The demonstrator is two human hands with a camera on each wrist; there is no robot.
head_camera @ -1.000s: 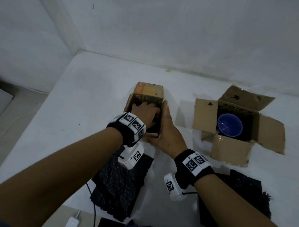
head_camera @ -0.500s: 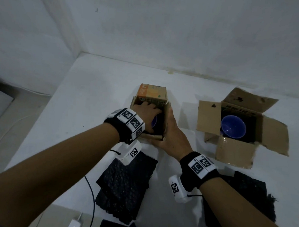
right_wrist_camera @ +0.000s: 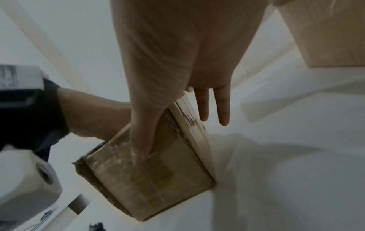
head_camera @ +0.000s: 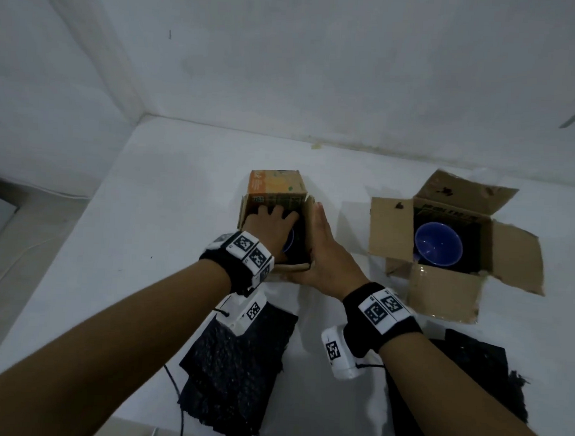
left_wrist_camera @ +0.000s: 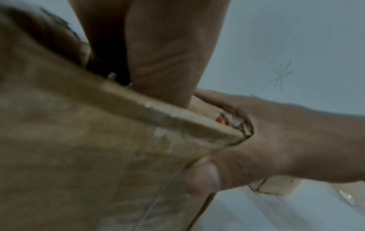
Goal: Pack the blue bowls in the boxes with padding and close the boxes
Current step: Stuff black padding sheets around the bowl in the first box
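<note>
A person's left hand reaches into the small box mid-bench, fingers spread over a blue bowl that sits on dark padding inside; whether they grip it cannot be told. The right hand lies flat against the box's right wall, fingers straight and together. Toward the right edge, a second box stands open, flaps splayed, another bowl inside. Black padding sheets lie along the near edge. The small box's orange flap carries unreadable print.
</note>
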